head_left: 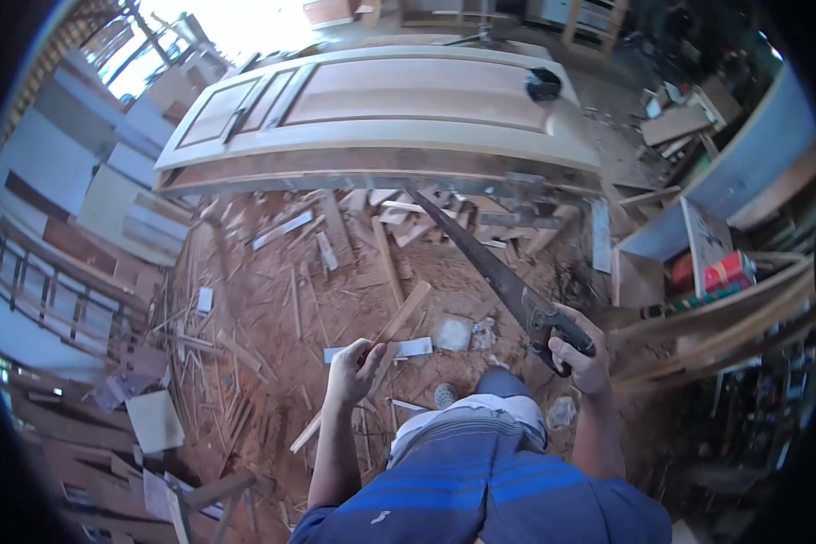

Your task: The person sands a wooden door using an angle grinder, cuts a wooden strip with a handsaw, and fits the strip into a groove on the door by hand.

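My left hand [354, 370] is closed around a narrow wooden strip [403, 311], which slants up and to the right out of the fist. In my right hand [582, 352] is the dark handle of a handsaw [490, 270]. Its long blade points up and to the left, the tip close to the near edge of the workbench. The saw and the strip are apart. Beyond both hands a pale panelled door [399, 91] lies flat on the bench, with a dark round object [543, 84] on its right end.
Wood offcuts [322, 227] and scraps litter the dirt floor. Boards and panels [54, 163] lean along the left. To the right stands a wooden box-like unit [644, 272] holding a red package [730, 270]. More scrap wood [680, 122] is piled at the back right.
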The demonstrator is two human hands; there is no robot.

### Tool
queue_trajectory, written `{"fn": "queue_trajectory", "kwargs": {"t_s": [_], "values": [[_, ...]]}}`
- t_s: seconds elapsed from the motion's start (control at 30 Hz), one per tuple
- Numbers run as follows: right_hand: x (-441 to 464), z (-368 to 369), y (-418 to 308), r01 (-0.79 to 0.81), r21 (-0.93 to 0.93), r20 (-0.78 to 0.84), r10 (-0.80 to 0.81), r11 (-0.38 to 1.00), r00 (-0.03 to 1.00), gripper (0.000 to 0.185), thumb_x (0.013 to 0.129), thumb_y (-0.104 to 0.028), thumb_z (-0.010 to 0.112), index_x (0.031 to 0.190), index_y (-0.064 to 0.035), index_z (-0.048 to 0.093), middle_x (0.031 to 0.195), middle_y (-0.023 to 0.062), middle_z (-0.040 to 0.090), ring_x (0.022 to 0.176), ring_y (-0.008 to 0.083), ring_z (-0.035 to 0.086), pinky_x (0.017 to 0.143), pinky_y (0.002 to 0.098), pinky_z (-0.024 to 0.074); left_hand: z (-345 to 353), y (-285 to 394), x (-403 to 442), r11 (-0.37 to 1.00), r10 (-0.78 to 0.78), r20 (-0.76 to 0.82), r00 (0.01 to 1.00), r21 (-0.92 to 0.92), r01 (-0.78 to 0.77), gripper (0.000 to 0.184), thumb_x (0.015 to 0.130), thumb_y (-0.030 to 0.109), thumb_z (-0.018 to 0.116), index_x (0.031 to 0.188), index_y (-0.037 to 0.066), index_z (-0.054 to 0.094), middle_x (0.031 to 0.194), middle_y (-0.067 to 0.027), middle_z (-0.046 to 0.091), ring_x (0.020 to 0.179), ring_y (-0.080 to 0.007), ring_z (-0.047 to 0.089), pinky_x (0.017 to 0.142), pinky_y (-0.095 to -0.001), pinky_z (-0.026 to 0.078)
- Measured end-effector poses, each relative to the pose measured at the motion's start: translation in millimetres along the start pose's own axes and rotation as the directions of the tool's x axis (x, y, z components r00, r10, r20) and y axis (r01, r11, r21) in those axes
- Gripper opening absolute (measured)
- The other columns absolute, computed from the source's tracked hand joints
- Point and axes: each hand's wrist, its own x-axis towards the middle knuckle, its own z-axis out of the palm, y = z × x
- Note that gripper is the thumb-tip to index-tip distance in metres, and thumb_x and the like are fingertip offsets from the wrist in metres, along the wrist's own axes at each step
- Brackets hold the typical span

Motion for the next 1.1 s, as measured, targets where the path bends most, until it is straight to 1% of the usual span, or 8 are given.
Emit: {"fn": "queue_trajectory", "kwargs": {"t_s": [0.13, 0.2, 0.27, 0.4, 0.43, 0.67, 0.8, 1.1], "values": [[87, 64, 7, -0.054, 0.046, 0.078, 0.050, 0.997, 0.996, 0.053, 0.098, -0.007, 0.073, 0.148, 0.0046, 0.062, 0.082, -0.0016, 0.066, 0.057, 0.0029, 0.053, 0.051, 0.0218, 0.0412, -30, -37, 28, 0.999, -0.034, -0.170, 0.985, -0.037, 0.028, 0.036, 0.109, 0.033, 0.071, 0.101, -0.002, 0.076, 0.072, -0.0030, 0.069, 0.065, -0.0080, 0.062, 0.061, -0.0297, 0.050], [135, 87, 23, -0.031, 0.090, 0.137, 0.018, 0.996, 0.990, 0.053, 0.098, -0.006, 0.073, 0.148, 0.0047, 0.062, 0.082, -0.0017, 0.065, 0.057, 0.0028, 0.052, 0.051, 0.0218, 0.0407, -43, -41, 41, 0.979, -0.189, -0.170, 0.967, -0.112, 0.171, 0.033, 0.109, 0.031, 0.071, 0.102, -0.001, 0.073, 0.073, -0.0113, 0.070, 0.069, -0.0158, 0.067, 0.067, -0.0346, 0.053], [185, 116, 30, -0.047, 0.077, 0.164, 0.034, 0.996, 0.986, 0.052, 0.099, -0.005, 0.071, 0.149, 0.0045, 0.061, 0.081, -0.0018, 0.065, 0.056, 0.0023, 0.051, 0.050, 0.0217, 0.0402, -54, -63, 62, 0.976, -0.206, -0.213, 0.955, -0.109, 0.187, 0.031, 0.111, 0.030, 0.069, 0.106, -0.001, 0.075, 0.072, -0.0021, 0.068, 0.064, -0.0079, 0.061, 0.061, -0.0296, 0.050], [299, 178, 52, -0.051, 0.091, 0.210, 0.031, 0.995, 0.977, 0.053, 0.098, -0.004, 0.071, 0.150, 0.0032, 0.061, 0.083, -0.0015, 0.066, 0.056, 0.0021, 0.051, 0.049, 0.0213, 0.0399, -96, -88, 132, 0.987, -0.144, -0.362, 0.921, 0.013, 0.159, 0.028, 0.109, 0.027, 0.073, 0.110, -0.001, 0.073, 0.072, -0.0023, 0.069, 0.069, -0.0061, 0.061, 0.064, -0.0283, 0.050], [331, 194, 61, -0.049, 0.113, 0.218, 0.023, 0.992, 0.976, 0.053, 0.098, -0.004, 0.071, 0.150, 0.0029, 0.061, 0.084, -0.0015, 0.066, 0.056, 0.0021, 0.051, 0.049, 0.0213, 0.0400, -109, -96, 153, 0.964, -0.258, -0.361, 0.896, -0.034, 0.264, 0.033, 0.104, 0.033, 0.077, 0.106, 0.000, 0.075, 0.082, -0.0167, 0.077, 0.077, -0.0221, 0.077, 0.072, -0.0363, 0.057], [561, 329, 66, -0.088, 0.141, 0.225, 0.055, 0.986, 0.973, 0.051, 0.100, -0.007, 0.071, 0.149, 0.0015, 0.062, 0.086, -0.0023, 0.065, 0.058, 0.0026, 0.051, 0.050, 0.0213, 0.0415, -218, -90, 340, 0.925, -0.282, -0.479, 0.831, 0.094, 0.368, 0.033, 0.104, 0.034, 0.078, 0.111, 0.001, 0.076, 0.078, -0.0139, 0.074, 0.068, -0.0254, 0.071, 0.067, -0.0380, 0.055], [645, 382, 58, -0.071, 0.145, 0.190, 0.043, 0.987, 0.981, 0.052, 0.100, -0.007, 0.072, 0.150, 0.0017, 0.062, 0.085, -0.0027, 0.065, 0.058, 0.0023, 0.051, 0.050, 0.0211, 0.0419, -264, -108, 415, 0.963, -0.094, -0.529, 0.844, 0.165, 0.211, 0.035, 0.105, 0.029, 0.077, 0.115, -0.004, 0.076, 0.090, -0.0152, 0.073, 0.078, -0.0200, 0.070, 0.073, -0.0346, 0.054], [758, 507, 83, -0.031, 0.078, 0.069, 0.026, 0.996, 0.997, 0.052, 0.100, -0.005, 0.071, 0.150, 0.0020, 0.062, 0.089, -0.0020, 0.066, 0.062, 0.0025, 0.053, 0.054, 0.0209, 0.0446, -395, -200, 621, 0.965, -0.018, -0.444, 0.896, 0.228, 0.133, 0.030, 0.098, 0.030, 0.083, 0.115, 0.004, 0.081, 0.096, -0.0144, 0.077, 0.088, -0.0290, 0.079, 0.079, -0.0405, 0.060]]}}
